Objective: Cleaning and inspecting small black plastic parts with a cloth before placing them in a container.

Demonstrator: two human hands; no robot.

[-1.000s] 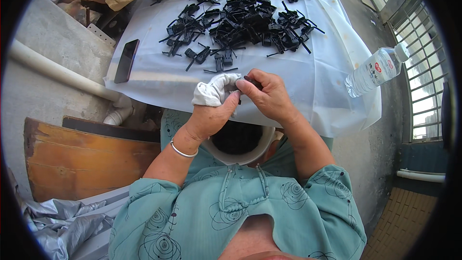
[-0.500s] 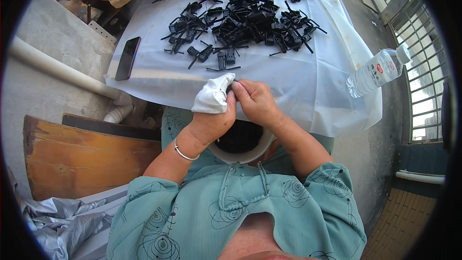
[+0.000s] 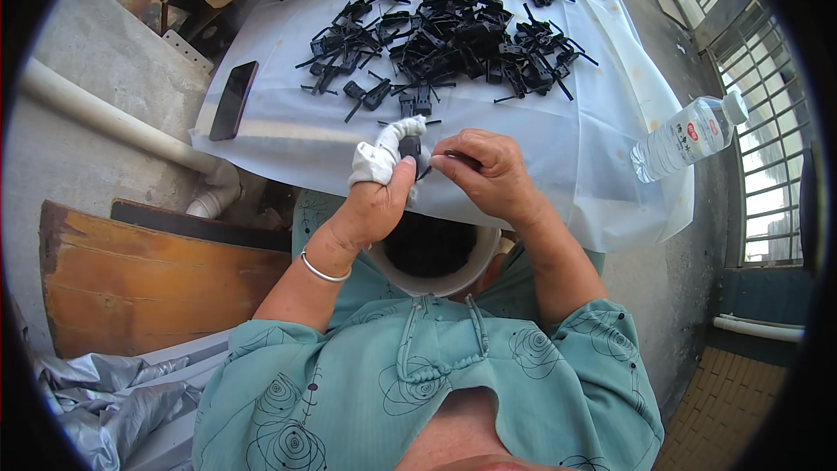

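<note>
My left hand [image 3: 375,201] has white cloth [image 3: 373,163] over its fingers and a bare thumb. Between that thumb and the covered fingers it grips a small black plastic part [image 3: 409,147]. Just to the right, my right hand [image 3: 495,179] is closed in a pinch on a thin dark piece [image 3: 462,159], mostly hidden by the fingers. Its fingertips are close to the black part; whether they touch it I cannot tell. Beyond both hands, a heap of similar black plastic parts [image 3: 453,35] with thin arms lies on the sheet-covered table [image 3: 296,135].
Below my hands a white bucket [image 3: 477,272] with dark contents stands between my legs. A dark phone [image 3: 234,100] lies at the table's left; a clear water bottle [image 3: 689,137] stands near its right edge. A wooden board [image 3: 157,279] and a white pipe [image 3: 113,118] are at left.
My hands have drawn slightly apart, the right one moving rightward. The black part in my left hand now shows, as does the dark piece in my right fingers.
</note>
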